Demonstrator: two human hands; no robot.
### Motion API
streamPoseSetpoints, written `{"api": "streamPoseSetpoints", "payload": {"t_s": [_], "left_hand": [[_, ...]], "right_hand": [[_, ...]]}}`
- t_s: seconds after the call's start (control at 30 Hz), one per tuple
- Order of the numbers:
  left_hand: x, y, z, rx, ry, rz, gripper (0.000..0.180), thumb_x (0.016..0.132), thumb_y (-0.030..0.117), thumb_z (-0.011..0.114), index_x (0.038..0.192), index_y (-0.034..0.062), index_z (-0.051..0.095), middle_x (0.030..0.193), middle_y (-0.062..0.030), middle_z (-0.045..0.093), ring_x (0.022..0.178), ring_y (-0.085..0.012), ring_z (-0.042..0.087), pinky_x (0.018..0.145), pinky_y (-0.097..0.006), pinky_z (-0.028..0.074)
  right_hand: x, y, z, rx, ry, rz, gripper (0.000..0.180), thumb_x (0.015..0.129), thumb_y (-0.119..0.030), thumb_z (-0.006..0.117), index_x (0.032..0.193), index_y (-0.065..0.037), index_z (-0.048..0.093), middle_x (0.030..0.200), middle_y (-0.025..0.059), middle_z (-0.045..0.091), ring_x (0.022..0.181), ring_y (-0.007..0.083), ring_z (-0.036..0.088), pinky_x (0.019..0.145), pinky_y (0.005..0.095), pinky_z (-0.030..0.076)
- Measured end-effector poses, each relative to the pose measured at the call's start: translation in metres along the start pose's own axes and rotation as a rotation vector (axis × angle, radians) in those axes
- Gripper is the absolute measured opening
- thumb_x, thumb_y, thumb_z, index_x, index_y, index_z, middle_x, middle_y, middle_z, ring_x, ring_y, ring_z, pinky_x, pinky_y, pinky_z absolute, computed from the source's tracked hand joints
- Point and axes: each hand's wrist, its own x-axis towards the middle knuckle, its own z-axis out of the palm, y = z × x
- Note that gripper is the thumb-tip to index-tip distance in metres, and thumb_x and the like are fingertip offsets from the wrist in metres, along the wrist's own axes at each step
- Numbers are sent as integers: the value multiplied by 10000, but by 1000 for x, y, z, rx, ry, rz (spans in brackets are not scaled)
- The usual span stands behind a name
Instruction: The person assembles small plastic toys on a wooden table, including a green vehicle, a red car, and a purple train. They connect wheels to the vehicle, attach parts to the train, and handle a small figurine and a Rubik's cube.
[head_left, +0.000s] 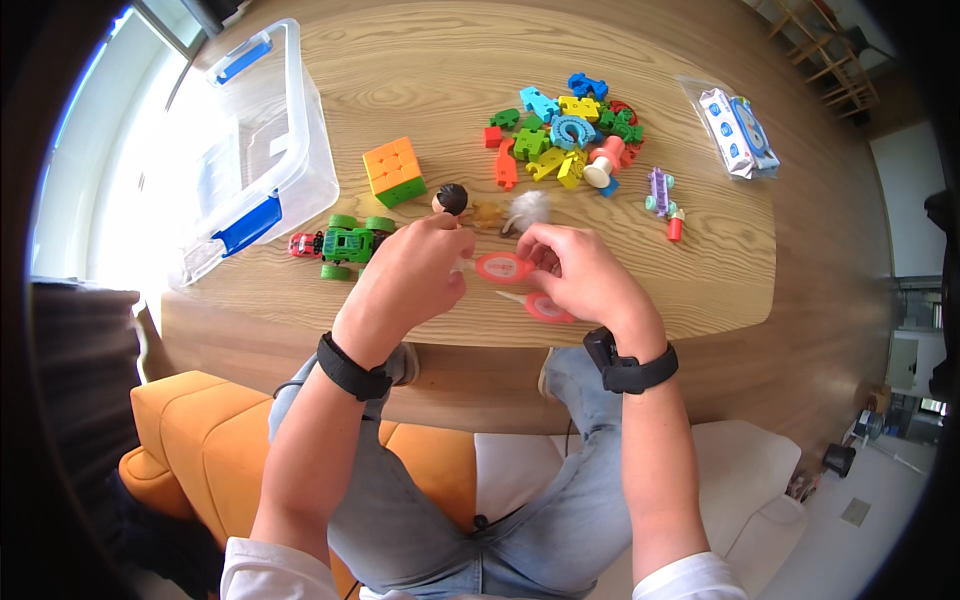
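A small red round disc (503, 267) is gripped between the two hands above the near edge of the wooden worktop (700, 270). The left hand (410, 275) is curled, its fingertips pinched at the disc's left side; what exactly is held under those fingers is hidden. The right hand (580, 275) is closed on the disc's right edge with thumb and fingers. A second red disc (545, 307) is seen lying on the worktop just below the right hand, partly covered by it.

Just beyond the hands, a small figure with a dark round head (451, 198), a brownish piece (487, 214) and a white fluffy tuft (528, 209) are lined up close together. A green toy truck (350, 243) is parked left of the left hand, with a small red toy car (303, 244) touching its far side. A colour cube puzzle (393, 171) is placed behind the truck, and a clear plastic box with blue latches (262, 130) is set at the far left. A heap of coloured plastic building pieces (565, 135) is spread at the middle rear, and a sealed packet (738, 118) is laid to the far right.
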Motion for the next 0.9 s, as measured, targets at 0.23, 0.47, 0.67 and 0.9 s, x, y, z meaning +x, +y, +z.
{"api": "streamPoseSetpoints", "payload": {"t_s": [0.23, 0.47, 0.67, 0.9], "left_hand": [[-7, -11, 6, 21, 72, -8, 234, 742, -58, 677, 971, -17, 694, 1082, -182, 702, 989, -412, 682, 864, -473, 571], [-11, -8, 14, 102, 107, -11, 200, 759, -74, 676, 948, -11, 675, 1039, -192, 679, 976, -422, 678, 836, -502, 566], [-10, -9, 15, 115, 68, -58, 203, 763, -81, 683, 957, -19, 678, 1046, -196, 684, 979, -420, 684, 841, -500, 569], [-8, -10, 17, 127, 24, -85, 211, 766, -94, 679, 966, -28, 680, 1069, -206, 693, 986, -430, 686, 836, -498, 571]], "right_hand": [[11, -8, 13, -32, 0, -47, 170, 869, 58, 729, 1029, 23, 683, 902, 182, 745, 823, 271, 742, 735, 400, 583], [15, 6, 29, -191, 81, -187, 204, 842, 89, 709, 1027, 19, 659, 943, 214, 714, 898, 395, 714, 777, 452, 566], [12, 2, 34, -264, 127, -128, 199, 851, 66, 704, 1036, 5, 665, 993, 224, 709, 944, 458, 674, 802, 500, 544], [11, -1, 36, -303, 149, -76, 185, 862, 53, 699, 1036, -8, 694, 1002, 211, 714, 971, 450, 677, 818, 510, 546]]}}
